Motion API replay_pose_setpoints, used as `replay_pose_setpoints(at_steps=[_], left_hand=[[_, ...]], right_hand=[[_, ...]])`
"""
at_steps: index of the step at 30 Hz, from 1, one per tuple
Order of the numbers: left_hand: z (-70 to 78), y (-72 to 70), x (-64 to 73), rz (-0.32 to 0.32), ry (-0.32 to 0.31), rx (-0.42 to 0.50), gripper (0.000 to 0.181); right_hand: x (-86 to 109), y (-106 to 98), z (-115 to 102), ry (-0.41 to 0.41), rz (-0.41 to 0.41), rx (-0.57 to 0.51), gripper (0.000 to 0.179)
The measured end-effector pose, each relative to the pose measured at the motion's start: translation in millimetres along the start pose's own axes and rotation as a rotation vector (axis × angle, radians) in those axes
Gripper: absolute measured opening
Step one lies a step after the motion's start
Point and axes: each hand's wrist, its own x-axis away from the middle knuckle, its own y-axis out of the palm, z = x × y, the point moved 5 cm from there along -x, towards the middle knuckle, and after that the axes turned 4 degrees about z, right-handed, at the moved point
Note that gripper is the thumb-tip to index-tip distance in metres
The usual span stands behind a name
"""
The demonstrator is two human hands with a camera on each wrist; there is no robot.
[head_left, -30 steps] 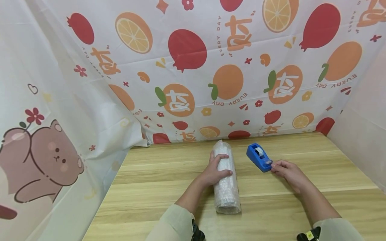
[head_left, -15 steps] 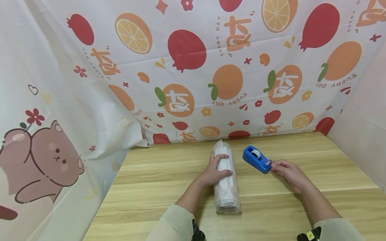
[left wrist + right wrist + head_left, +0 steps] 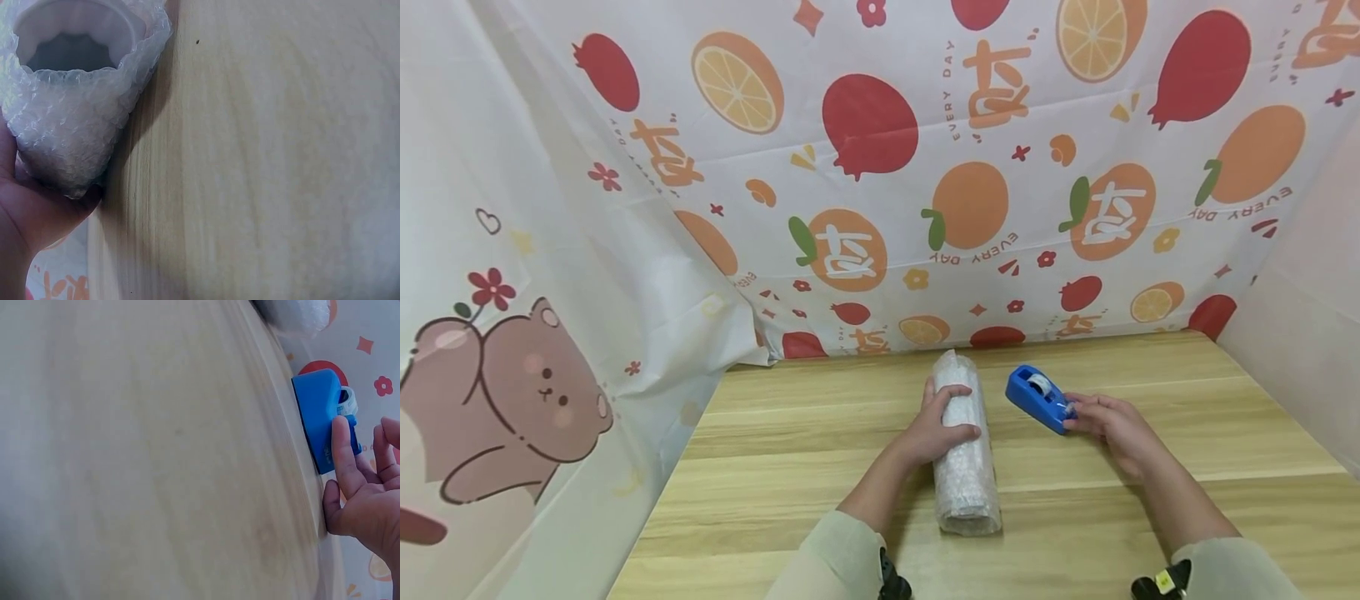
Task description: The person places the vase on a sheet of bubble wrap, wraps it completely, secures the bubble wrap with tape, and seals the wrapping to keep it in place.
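A long bubble-wrapped roll (image 3: 967, 487) lies lengthwise on the wooden table in the head view. My left hand (image 3: 936, 425) grips it around the far half, thumb on the near side. In the left wrist view, a pale hollow thing with a scalloped inner edge (image 3: 84, 25) shows at the open end of the bubble wrap (image 3: 75, 119); its kind is unclear. To the right stands a blue tape dispenser (image 3: 1033, 396) with a roll of clear tape (image 3: 347, 400). My right hand (image 3: 1108, 425) is at its cutter end, one straight finger along its side in the right wrist view.
The wooden table (image 3: 760, 492) runs back to a fruit-printed cloth (image 3: 880, 208). A bear-printed curtain (image 3: 542, 392) hangs at the left. A pale wall (image 3: 1300, 333) bounds the right.
The tape dispenser has turned, its rear end swinging left and nearer. My right hand has shifted slightly left, its fingers now over the dispenser's cutter end. The left hand keeps its grip.
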Motion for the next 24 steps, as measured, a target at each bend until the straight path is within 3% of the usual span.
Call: replay_pose_setpoints(at_steps=[10,16,24], left_hand=[[0.1,0.4,-1.5,-0.004,-0.001,-0.006,0.055],[-1.5,1.4,-1.0,-0.002,-0.01,0.0,0.055],[1.0,1.0,-0.5,-0.002,-0.002,0.004,0.055]], right_hand=[[2.4,-2.4,0.0,-0.039,-0.07,-0.009,0.028],[0.7,-3.4,3.0,-0.016,-0.066,-0.032,0.026],[0.4,-4.0,2.9,-0.016,-0.078,-0.123,0.023]])
